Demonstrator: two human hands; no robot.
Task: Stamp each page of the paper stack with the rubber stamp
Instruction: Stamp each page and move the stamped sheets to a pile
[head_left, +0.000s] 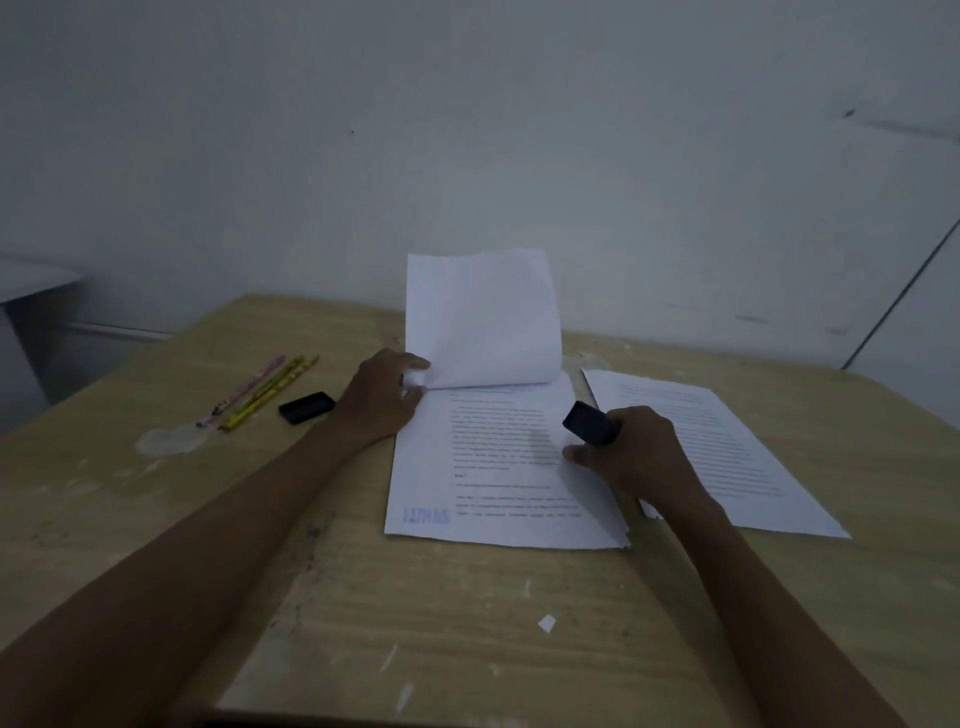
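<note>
Paper (498, 467) lies flat on the bench (467, 623), between the two hands. The left hand (382, 397) pinches the near corner of a lifted page (480, 317). That page curls up and back, away from the hand, and shows its blank side. The page under it has lines of print, and a blue stamp mark (427, 515) sits in the corner down below the left hand.

The right hand (641, 454) curls round a black stamp (591, 423). The stamp sticks out past the fingers, tilted, and points toward the left hand. It sits just above the right side of the paper. I cannot tell if it touches the paper. The thumb rests on the page.

A loose sheet (727, 457) with print lies on the bench, past the right hand, on its outer side.

Out past the left hand lies a small black cap (306, 408). Further that way lie some pencils (260, 392), side by side. A pale smear (169, 440) marks the bench by their tips.
</note>
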